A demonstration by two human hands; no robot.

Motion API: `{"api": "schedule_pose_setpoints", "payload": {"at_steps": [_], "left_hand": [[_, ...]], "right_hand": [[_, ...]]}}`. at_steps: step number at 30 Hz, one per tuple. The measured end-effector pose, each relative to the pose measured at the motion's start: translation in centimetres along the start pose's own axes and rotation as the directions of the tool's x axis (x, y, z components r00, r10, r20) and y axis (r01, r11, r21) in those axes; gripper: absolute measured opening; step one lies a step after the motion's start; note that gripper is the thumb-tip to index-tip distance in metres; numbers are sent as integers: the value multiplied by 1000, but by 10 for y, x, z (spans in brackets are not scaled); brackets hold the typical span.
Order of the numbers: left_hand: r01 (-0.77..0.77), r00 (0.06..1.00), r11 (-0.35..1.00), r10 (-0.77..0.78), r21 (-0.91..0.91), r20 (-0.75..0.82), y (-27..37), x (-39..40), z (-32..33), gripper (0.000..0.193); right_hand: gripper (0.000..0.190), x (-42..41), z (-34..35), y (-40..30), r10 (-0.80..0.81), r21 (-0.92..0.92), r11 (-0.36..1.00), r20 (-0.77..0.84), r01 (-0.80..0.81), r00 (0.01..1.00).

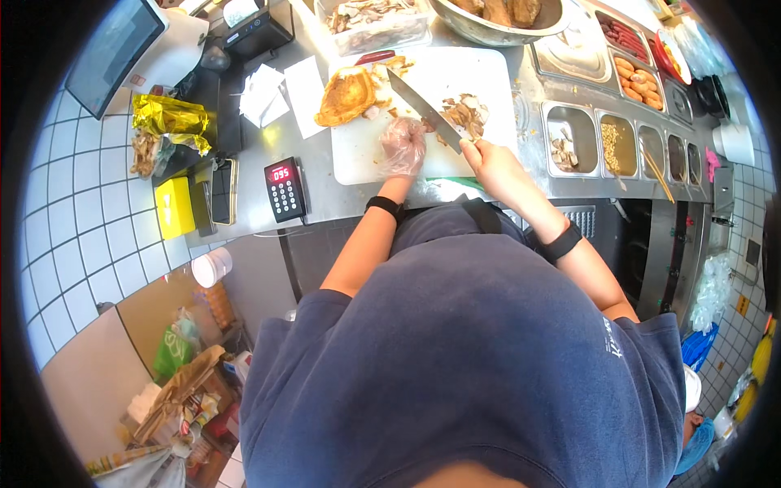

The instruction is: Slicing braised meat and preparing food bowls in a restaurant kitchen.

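Observation:
My right hand (494,168), bare, grips the handle of a long kitchen knife (424,110). The blade slants up and left across a white cutting board (427,67). Close to the blade's near side, my left hand (403,146) wears a clear plastic glove. Its fingers are curled down toward the board, and whatever may lie beneath them is hidden. A large browned piece of cooked meat or skin (346,96) rests on the board's left part, with small scraps by it. Right of the blade lies a pile of chopped brown meat (467,116). At the board's far edge is a dark red object (374,57).
Beyond the board stand a clear tub of sliced food (378,36) and a metal bowl (506,33) of brown chunks. Steel food wells (570,137) line the right, with chopsticks (659,174) across them. A keypad device (284,190) and a phone (224,190) lie left.

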State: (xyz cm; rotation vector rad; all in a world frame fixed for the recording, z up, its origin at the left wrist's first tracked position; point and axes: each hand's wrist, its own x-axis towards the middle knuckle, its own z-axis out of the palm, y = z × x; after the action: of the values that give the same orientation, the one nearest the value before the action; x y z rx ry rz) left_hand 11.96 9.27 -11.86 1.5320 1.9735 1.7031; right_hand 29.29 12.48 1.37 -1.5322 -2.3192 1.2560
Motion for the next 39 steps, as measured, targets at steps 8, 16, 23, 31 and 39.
{"api": "schedule_pose_setpoints", "payload": {"at_steps": [8, 16, 23, 31, 39], "left_hand": [[-14, 998, 999, 17, 40, -60, -13, -6, -10, 13], [120, 992, 992, -122, 29, 40, 8, 2, -16, 16], [103, 989, 990, -112, 99, 92, 9, 0, -18, 19], [67, 993, 991, -78, 119, 83, 12, 4, -17, 20], [53, 993, 984, -70, 167, 97, 3, 3, -15, 19]], "right_hand": [[52, 7, 11, -2, 25, -50, 998, -25, -26, 999], [53, 26, 13, 13, 100, 92, 991, 0, -99, 995], [51, 6, 8, 17, -32, 131, 991, -50, 38, 998], [49, -4, 8, -1, -27, 13, 1000, -67, 28, 997], [47, 0, 9, -9, -5, -8, 1000, -82, 4, 997]]}}
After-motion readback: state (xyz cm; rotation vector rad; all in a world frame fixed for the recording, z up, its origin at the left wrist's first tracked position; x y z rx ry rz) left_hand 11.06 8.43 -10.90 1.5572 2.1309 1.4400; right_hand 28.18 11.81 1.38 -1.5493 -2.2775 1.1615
